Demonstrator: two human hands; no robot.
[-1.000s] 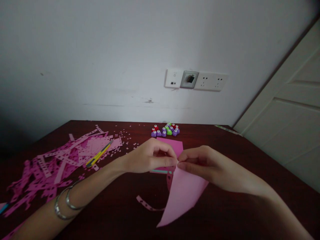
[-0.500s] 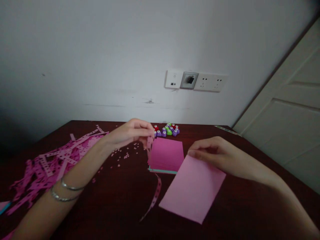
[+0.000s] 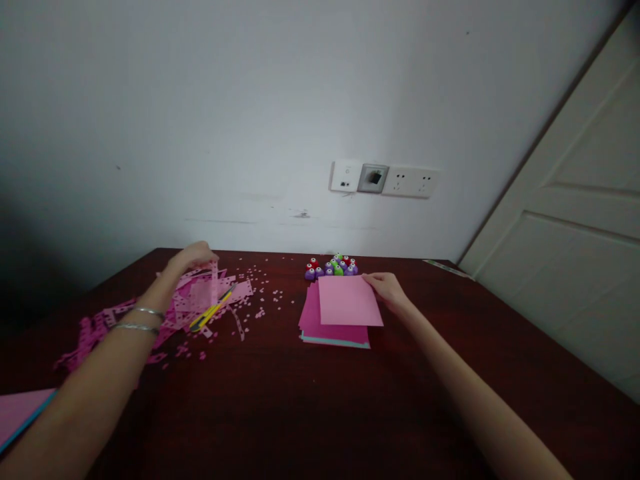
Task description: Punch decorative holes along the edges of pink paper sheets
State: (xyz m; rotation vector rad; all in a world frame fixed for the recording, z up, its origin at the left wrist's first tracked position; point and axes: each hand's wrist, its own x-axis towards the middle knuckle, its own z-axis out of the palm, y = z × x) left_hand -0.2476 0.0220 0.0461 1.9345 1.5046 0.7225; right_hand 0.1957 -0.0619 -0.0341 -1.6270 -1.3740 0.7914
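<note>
My right hand pinches the right edge of a light pink paper square. That sheet lies over, or just above, a stack of darker pink paper with a pale blue-green sheet at its bottom. At the left, my left hand is closed on a punched pink paper strip, which hangs down over a heap of pink paper strips. Below the strip, a yellow utility knife rests on the heap. Small punched-out pink bits lie scattered beside it.
Several hole punches in purple, green and red stand behind the stack. A ruler-like strip lies at the back right edge of the dark table. More pink and blue paper is at the near left. Wall sockets are behind.
My left hand has moved left with the strip, to above the heap. My right hand has carried the light pink square back onto or over the stack. The view has shifted, showing the yellow knife.
</note>
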